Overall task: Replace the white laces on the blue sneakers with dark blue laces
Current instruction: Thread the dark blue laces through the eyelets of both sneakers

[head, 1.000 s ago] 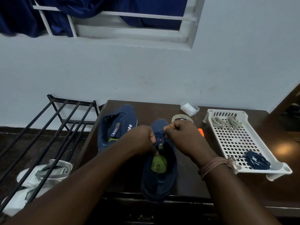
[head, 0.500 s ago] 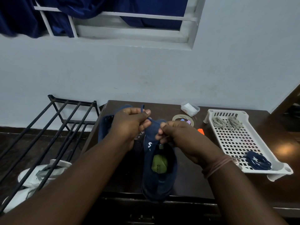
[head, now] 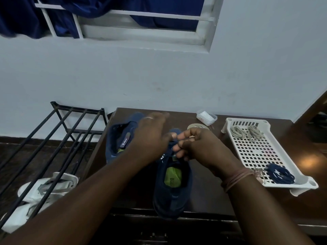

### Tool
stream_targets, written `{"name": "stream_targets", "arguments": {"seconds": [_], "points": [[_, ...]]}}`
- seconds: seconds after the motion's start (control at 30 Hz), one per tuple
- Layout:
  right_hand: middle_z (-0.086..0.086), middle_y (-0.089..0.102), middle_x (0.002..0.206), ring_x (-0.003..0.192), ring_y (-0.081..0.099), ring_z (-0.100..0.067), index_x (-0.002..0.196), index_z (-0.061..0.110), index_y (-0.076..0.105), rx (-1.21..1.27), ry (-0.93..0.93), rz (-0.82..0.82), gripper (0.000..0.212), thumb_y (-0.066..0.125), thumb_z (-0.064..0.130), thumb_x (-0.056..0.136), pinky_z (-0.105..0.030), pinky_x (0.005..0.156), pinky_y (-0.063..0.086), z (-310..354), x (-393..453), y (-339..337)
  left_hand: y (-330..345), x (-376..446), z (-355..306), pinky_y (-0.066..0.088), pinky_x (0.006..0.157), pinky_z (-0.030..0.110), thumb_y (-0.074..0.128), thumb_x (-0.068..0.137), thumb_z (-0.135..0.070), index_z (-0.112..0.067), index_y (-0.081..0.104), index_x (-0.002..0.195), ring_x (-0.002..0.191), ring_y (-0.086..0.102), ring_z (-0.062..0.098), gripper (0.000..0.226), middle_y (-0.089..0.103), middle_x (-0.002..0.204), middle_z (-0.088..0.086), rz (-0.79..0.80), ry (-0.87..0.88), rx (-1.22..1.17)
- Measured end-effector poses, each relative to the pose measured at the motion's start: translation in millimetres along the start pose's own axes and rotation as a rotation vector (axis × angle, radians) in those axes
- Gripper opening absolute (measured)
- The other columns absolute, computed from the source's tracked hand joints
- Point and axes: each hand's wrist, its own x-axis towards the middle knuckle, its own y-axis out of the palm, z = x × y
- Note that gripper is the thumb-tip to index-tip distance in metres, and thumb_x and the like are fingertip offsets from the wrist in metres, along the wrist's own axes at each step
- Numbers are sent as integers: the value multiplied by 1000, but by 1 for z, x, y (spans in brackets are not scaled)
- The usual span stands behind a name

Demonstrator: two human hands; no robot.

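Two blue sneakers lie on the dark table. The near sneaker points away from me and shows a green insole. My right hand is over its tongue, fingers curled, pinching a dark blue lace. My left hand is blurred, its fingers stretched out over the far sneaker, its thumb close to my right fingers. The sneaker's eyelets are hidden under both hands. A coiled dark blue lace and two bundles of white laces lie in the white tray.
A tape roll and a small clear box sit at the table's back edge. A black metal rack stands to the left, with white shoes beneath it. The near sneaker's heel overhangs the table's front edge.
My left hand had pulled the lace up and left, then its fingers straightened out and it swung back toward my right hand. My right hand stayed at the tongue.
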Motion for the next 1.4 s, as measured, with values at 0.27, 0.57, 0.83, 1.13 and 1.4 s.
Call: {"name": "stream_targets", "arguments": {"seconds": [0.27,0.57,0.83,1.13,1.4], "points": [[-7,62,56,42,46,-15,66,11,63,-266,143,-72,29,74,30,86,-22,42,36,-2,-5,-3,-10,0,9,54,74,26,72,89,-25,-24,78,84,75,67,1,9,75,82,-12,89,-60,-151],[-1,56,49,30,41,-8,75,6,67,-234,341,-40,22,71,22,89,-17,36,35,3,-6,20,2,-8,12,61,81,33,73,84,-16,-22,80,72,78,71,7,16,76,74,-11,274,-248,-161],[2,38,41,34,29,-10,61,12,49,113,494,-49,37,54,15,97,-18,36,24,1,-2,4,11,-14,6,47,54,9,83,76,-18,-21,82,77,65,67,-3,4,75,70,-10,183,-153,-130],[-3,53,63,47,38,-12,95,7,68,-55,437,55,23,47,17,100,-22,44,31,3,-3,1,26,-18,2,49,62,28,89,67,-19,-19,62,88,69,66,10,34,71,72,-4,55,-179,-263],[-8,62,68,50,47,-15,100,-1,70,-255,416,56,30,63,28,96,-24,46,41,0,-1,-7,28,-13,3,57,86,40,85,72,-9,-18,61,93,74,72,4,34,76,73,-7,161,-192,-453]]}}
